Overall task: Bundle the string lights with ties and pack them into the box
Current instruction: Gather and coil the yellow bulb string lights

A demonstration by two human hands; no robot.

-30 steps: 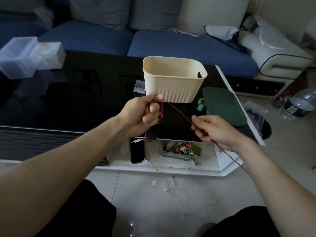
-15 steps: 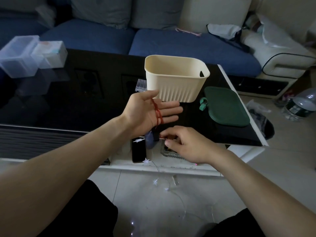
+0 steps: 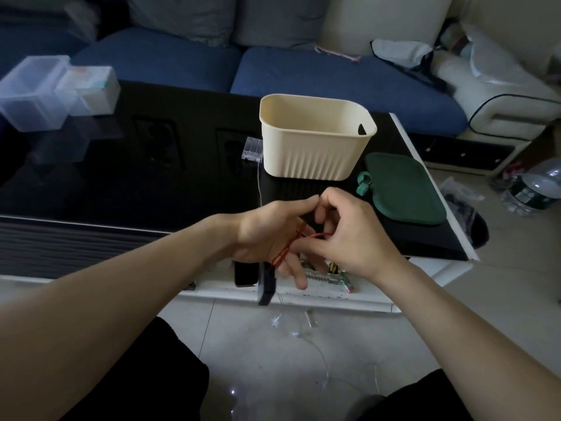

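A thin red wire [image 3: 282, 256] is wound in several loops around the palm and fingers of my left hand [image 3: 264, 235], whose fingers point down and to the right. My right hand [image 3: 355, 238] pinches the wire's free end against the left fingers. A small black block [image 3: 266, 287] hangs just below my left hand. The cream ribbed box [image 3: 315, 153] stands open on the black table behind my hands. Thin string lights [image 3: 303, 332] with small star shapes lie loose on the floor tiles between my knees.
A clear battery case [image 3: 252, 148] lies left of the box, and a green pouch [image 3: 403, 189] lies to its right. Clear plastic containers [image 3: 33, 95] sit at the table's far left. A phone [image 3: 244, 275] and snacks rest on the lower shelf. A water bottle [image 3: 534, 189] lies on the floor at right.
My right hand moved up from below the left hand and now pinches the wire end against the left fingers. The left hand tilted so its fingers point downward.
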